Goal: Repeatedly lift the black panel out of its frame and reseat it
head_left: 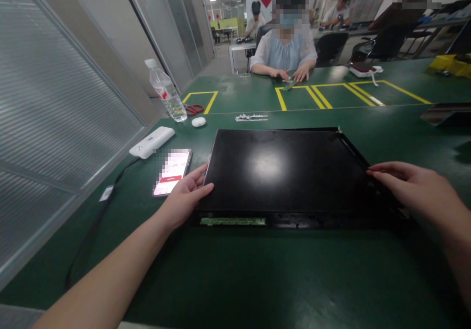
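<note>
A flat black display panel (294, 177) lies on the green table in front of me, with a bright glare spot on its glossy face. A black frame (355, 148) shows past its back and right edges. Along the near edge runs a green circuit strip (232, 221). My left hand (189, 191) grips the panel's left edge, thumb on top and fingers at the side. On the right side, my right hand (408, 181) pinches the frame's edge between thumb and fingers; what its fingertips cover is partly hidden.
To the left are a lit phone (172, 172), a white power bank (152, 142) with a black cable, a water bottle (167, 93), red-handled scissors (194, 109) and a white earbud case (198, 122). White scraps (251, 118) lie behind the panel. A person (285, 49) sits opposite, handling a small green part.
</note>
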`<state>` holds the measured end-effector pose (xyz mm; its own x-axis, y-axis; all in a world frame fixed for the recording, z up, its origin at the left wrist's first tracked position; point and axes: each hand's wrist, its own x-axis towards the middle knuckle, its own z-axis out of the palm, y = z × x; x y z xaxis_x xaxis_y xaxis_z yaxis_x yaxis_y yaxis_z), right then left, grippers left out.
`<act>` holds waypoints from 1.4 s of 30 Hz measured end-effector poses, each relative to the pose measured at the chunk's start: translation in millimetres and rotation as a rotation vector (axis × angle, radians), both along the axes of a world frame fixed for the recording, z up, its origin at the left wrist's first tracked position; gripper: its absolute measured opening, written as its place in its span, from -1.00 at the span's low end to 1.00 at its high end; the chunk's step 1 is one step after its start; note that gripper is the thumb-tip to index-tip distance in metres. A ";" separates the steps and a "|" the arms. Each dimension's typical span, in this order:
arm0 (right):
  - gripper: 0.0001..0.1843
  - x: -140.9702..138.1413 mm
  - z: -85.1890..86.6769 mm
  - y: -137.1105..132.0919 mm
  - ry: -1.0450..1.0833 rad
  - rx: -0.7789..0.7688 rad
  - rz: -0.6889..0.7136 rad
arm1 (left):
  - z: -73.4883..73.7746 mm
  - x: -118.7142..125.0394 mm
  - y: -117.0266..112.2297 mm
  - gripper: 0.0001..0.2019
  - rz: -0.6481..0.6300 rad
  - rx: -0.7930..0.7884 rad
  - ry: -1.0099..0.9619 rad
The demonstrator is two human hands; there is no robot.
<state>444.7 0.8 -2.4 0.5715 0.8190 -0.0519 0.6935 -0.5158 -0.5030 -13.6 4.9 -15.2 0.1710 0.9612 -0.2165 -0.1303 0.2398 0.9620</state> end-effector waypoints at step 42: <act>-0.45 11.7 -2.5 1.2 -0.019 -0.082 -0.016 | -26.2 -21.4 8.0 -0.36 -0.015 0.349 0.584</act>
<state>456.4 2.0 -4.9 0.5861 0.8031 -0.1074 0.6940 -0.5659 -0.4451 -34.9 12.9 -41.4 0.1343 0.9899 0.0446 0.4349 -0.0993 0.8950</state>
